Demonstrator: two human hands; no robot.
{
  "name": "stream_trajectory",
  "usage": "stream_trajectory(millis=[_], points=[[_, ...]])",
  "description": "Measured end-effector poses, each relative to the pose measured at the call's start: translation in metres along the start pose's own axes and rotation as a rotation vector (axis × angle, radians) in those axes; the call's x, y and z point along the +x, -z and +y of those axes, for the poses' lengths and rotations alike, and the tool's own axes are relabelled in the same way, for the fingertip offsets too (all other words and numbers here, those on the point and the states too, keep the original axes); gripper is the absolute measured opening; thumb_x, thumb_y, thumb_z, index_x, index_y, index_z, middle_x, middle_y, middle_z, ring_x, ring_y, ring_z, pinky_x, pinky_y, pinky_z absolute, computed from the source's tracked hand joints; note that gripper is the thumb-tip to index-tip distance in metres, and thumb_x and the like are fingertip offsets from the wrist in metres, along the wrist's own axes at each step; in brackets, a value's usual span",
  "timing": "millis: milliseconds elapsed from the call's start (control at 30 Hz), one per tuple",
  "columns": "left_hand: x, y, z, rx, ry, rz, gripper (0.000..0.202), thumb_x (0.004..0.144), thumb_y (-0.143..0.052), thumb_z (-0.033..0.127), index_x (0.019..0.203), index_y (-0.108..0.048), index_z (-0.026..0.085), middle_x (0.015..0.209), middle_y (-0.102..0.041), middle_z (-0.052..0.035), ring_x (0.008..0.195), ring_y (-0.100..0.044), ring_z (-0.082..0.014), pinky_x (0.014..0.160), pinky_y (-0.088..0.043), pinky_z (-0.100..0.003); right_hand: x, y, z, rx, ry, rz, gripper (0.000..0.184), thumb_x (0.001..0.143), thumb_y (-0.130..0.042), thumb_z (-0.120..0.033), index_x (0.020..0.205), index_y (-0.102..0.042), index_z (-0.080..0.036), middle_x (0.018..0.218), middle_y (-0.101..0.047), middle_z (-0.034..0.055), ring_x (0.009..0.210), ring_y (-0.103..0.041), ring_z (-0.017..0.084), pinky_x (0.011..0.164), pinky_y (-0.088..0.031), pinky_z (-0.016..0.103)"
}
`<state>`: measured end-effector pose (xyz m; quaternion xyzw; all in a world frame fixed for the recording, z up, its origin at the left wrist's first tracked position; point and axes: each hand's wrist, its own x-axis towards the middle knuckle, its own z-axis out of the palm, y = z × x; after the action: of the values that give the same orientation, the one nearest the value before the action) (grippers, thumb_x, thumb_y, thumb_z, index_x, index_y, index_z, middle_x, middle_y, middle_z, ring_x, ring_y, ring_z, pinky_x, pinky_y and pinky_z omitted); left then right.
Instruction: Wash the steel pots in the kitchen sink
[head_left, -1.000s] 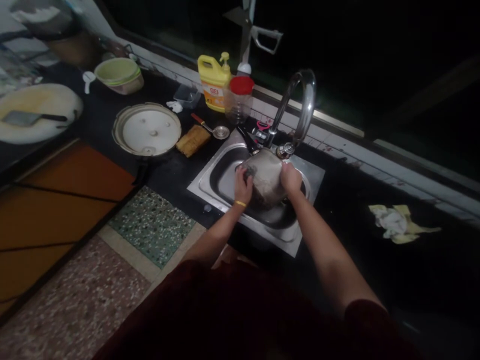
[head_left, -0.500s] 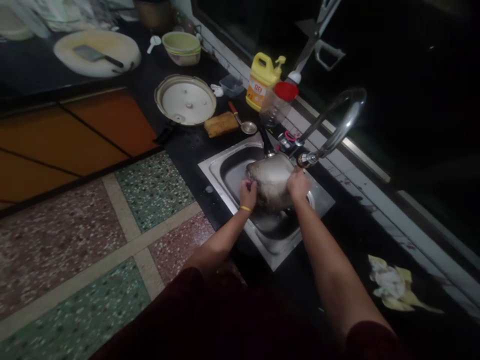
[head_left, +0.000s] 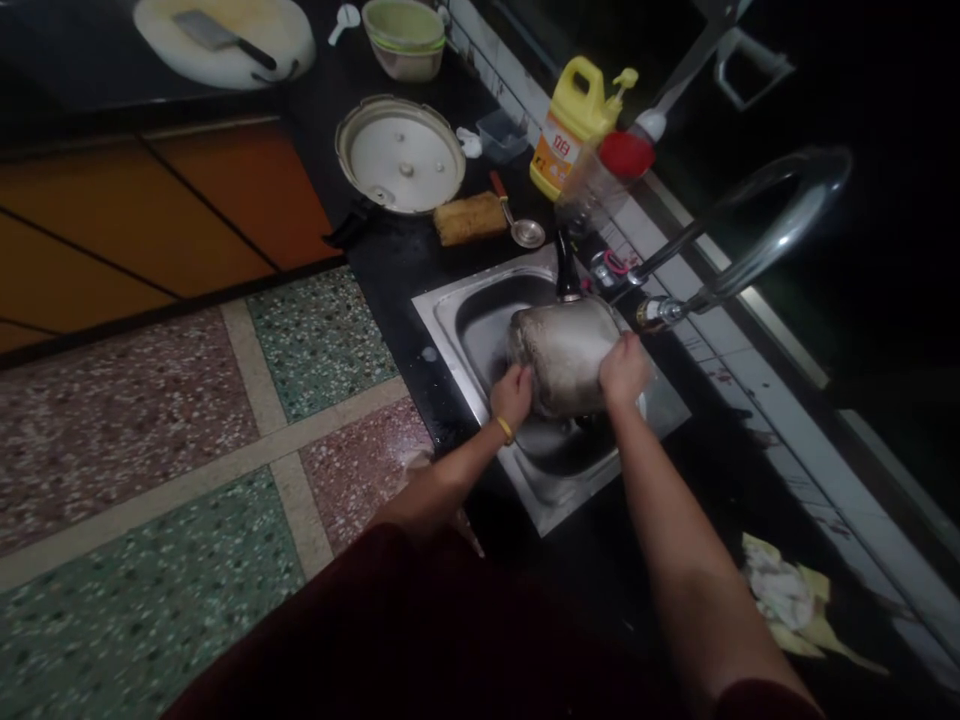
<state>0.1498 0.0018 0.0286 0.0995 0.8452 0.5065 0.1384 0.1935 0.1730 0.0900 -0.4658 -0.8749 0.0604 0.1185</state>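
A dull metal pot [head_left: 564,350] is held tilted, bottom up, over the steel sink [head_left: 480,320]. My right hand [head_left: 625,372] grips the pot's right edge. My left hand [head_left: 513,394], with a yellow band on its wrist, is closed and pressed against the pot's lower left side; what it holds is hidden. The curved chrome tap [head_left: 757,245] arches over the sink's right side, its spout just right of the pot.
On the black counter behind the sink stand a yellow detergent bottle [head_left: 571,130], a red-lidded jar [head_left: 604,180], a sponge [head_left: 470,218], a spoon [head_left: 517,222], a white pan lid [head_left: 401,155], bowls [head_left: 405,38] and a board with a cleaver [head_left: 225,35]. A crumpled cloth [head_left: 787,600] lies right.
The view has swung left and down, showing more floor. My left hand has slid down the pot's left side; my right hand keeps its grip.
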Motion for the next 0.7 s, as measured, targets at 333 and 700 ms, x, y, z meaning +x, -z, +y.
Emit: stream_trajectory(millis=[333, 700], points=[[0.014, 0.008, 0.021, 0.255, -0.13, -0.092, 0.033, 0.099, -0.037, 0.04, 0.085, -0.061, 0.021, 0.081, -0.067, -0.004, 0.078, -0.062, -0.0173, 0.066, -0.035, -0.026, 0.0, -0.005, 0.009, 0.119, 0.01, 0.026, 0.039, 0.095, -0.034, -0.023, 0.123, -0.061, -0.018, 0.097, -0.07, 0.0129, 0.087, -0.064, 0.023, 0.076, -0.04, 0.031], [0.014, 0.013, 0.027, 0.279, -0.182, -0.131, 0.036, 0.1, -0.037, 0.041, 0.082, -0.061, 0.021, 0.078, -0.067, -0.0025, 0.075, -0.06, -0.0149, 0.064, -0.031, -0.026, 0.001, -0.003, 0.009, 0.098, 0.035, 0.027, 0.041, 0.095, -0.032, -0.024, 0.124, -0.06, -0.015, 0.098, -0.069, 0.0147, 0.089, -0.063, 0.025, 0.078, -0.042, 0.033]])
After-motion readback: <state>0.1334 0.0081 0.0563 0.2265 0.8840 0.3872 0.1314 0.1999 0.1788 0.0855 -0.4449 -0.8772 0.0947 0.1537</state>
